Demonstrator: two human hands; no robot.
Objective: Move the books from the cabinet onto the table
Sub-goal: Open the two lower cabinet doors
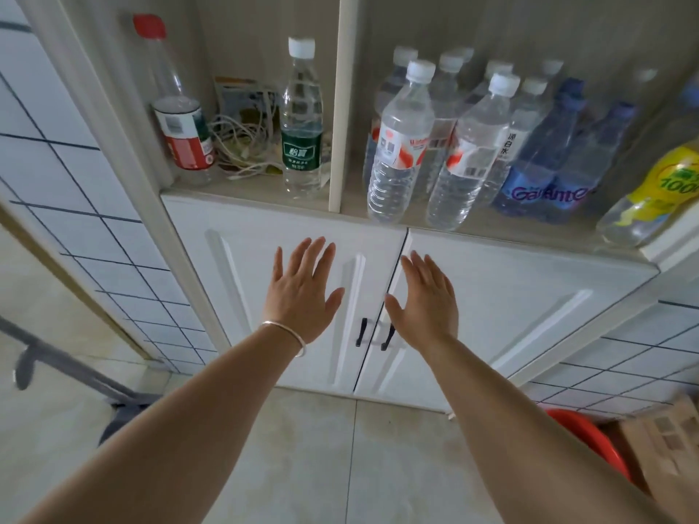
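Note:
A white cabinet (pixel 510 296) stands in front of me with its two lower doors closed. Two small black handles (pixel 374 334) sit side by side where the doors meet. My left hand (pixel 302 293), with a thin bracelet on the wrist, is held flat with spread fingers in front of the left door. My right hand (pixel 427 300) is also open, just right of the door seam and above the handles. Neither hand holds anything. No books are in view; the space behind the doors is hidden.
The open shelf above holds several water bottles (pixel 401 145), a red-capped bottle (pixel 177 119), a green-labelled bottle (pixel 302 122) and tangled cables (pixel 242 145). A red basin (pixel 590 436) and a cardboard box (pixel 665 440) sit on the floor at right. Tiled walls flank the cabinet.

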